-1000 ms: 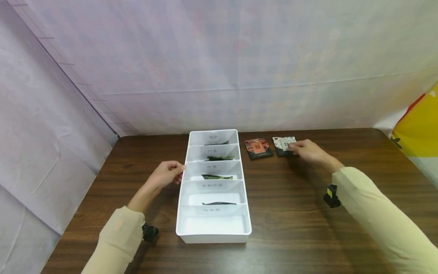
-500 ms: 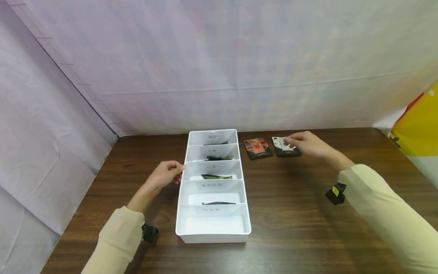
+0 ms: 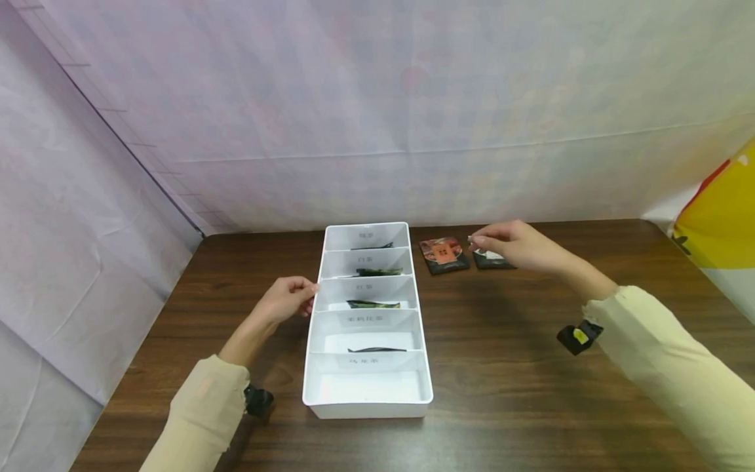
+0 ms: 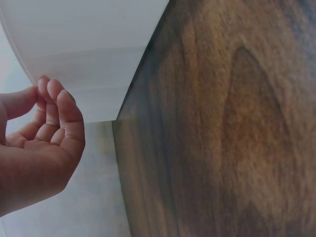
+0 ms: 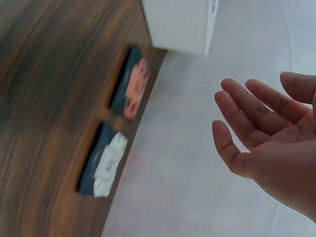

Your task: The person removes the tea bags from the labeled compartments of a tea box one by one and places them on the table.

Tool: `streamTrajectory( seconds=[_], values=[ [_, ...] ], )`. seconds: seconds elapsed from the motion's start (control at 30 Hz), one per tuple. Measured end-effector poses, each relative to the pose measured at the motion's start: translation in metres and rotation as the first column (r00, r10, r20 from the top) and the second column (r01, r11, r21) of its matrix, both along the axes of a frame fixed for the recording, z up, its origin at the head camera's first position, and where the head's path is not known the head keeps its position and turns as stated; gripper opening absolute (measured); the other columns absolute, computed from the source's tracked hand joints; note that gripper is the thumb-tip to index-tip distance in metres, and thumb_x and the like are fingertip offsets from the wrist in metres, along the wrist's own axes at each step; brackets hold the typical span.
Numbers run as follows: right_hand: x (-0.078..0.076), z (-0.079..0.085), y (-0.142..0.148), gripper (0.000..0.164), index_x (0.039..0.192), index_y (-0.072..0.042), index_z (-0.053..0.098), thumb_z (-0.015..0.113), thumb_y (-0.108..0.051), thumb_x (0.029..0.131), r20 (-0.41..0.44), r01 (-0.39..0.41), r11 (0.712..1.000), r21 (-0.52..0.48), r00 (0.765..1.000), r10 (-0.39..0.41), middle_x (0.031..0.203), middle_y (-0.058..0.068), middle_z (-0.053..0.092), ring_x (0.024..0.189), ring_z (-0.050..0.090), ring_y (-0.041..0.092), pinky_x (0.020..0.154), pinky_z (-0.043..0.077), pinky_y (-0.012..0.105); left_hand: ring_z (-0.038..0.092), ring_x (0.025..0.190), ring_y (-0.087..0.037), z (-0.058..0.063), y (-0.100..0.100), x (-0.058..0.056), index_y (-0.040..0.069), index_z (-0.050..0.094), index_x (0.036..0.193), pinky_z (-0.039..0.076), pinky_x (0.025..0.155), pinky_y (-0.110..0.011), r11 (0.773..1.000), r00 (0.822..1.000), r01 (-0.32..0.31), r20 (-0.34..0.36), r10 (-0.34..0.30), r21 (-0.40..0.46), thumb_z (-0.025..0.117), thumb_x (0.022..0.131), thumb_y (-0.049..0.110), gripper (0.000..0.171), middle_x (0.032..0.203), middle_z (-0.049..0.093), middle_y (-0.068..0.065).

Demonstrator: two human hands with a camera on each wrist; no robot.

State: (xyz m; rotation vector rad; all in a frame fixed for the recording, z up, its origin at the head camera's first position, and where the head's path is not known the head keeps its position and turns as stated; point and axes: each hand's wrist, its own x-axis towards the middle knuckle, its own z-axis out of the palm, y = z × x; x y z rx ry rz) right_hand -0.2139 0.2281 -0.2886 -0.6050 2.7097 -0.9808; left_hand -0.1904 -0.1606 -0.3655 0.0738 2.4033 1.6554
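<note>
In the head view a long white divided box (image 3: 368,411) stands on the table, its compartments labelled. My left hand (image 3: 286,301) pinches the box's left rim between thumb and fingertips, as the left wrist view also shows. To the right of the box lie two flat sachets: a red-and-black one (image 3: 444,255) and a white-and-black one (image 3: 494,261). Over the white-and-black sachet hovers my right hand (image 3: 519,246), partly covering it in the head view. In the right wrist view its fingers (image 5: 252,113) are loosely bent, apart from both sachets, with nothing between them.
Thin dark or green sachets, such as this green one (image 3: 374,304), sit in several compartments; the nearest compartment shows only its white floor. A pale curtain (image 3: 407,131) hangs behind the brown wooden table (image 3: 501,393). Yellow cloth (image 3: 719,223) shows at far right.
My right hand has come off the white-and-black sachet, rising and shifting left over it. The sachets stay on the table. My left hand has kept its place on the rim.
</note>
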Motion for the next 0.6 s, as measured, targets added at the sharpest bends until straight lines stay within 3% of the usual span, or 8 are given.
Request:
streamTrajectory(
  seconds=[0.23, 0.4, 0.6],
  values=[
    [0.019, 0.008, -0.027, 0.030, 0.116, -0.005, 0.060, 0.048, -0.025, 0.096, -0.055, -0.079, 0.997, -0.008, 0.995, 0.078, 0.104, 0.008, 0.062, 0.088, 0.055, 0.021, 0.072, 0.045, 0.037, 0.050, 0.057, -0.012, 0.001, 0.000, 0.001, -0.009, 0.055, 0.086, 0.047, 0.056, -0.026, 1.000, 1.000, -0.001, -0.002, 0.001, -0.010, 0.050, 0.093, 0.006, 0.018, 0.065, 0.051, -0.004],
    [0.030, 0.007, -0.045, 0.020, 0.107, -0.008, 0.065, 0.053, -0.016, 0.093, -0.156, -0.202, 0.979, -0.026, 0.968, 0.196, 0.105, 0.004, 0.064, 0.094, 0.057, 0.017, 0.078, 0.046, 0.036, 0.050, 0.056, -0.011, 0.002, 0.000, 0.001, -0.010, 0.055, 0.086, 0.047, 0.055, -0.025, 1.000, 1.000, 0.000, -0.005, 0.000, -0.002, 0.051, 0.093, 0.006, 0.018, 0.064, 0.051, -0.004],
    [0.042, 0.000, -0.062, 0.018, 0.106, -0.008, 0.065, 0.055, -0.011, 0.092, -0.142, -0.305, 0.951, -0.048, 0.945, 0.296, 0.100, 0.002, 0.065, 0.091, 0.059, 0.013, 0.078, 0.048, 0.033, 0.051, 0.055, -0.011, 0.003, 0.000, 0.001, -0.012, 0.054, 0.087, 0.047, 0.055, -0.025, 1.000, 1.000, 0.010, -0.007, -0.010, -0.004, 0.051, 0.093, 0.006, 0.019, 0.063, 0.052, -0.004]
  ],
)
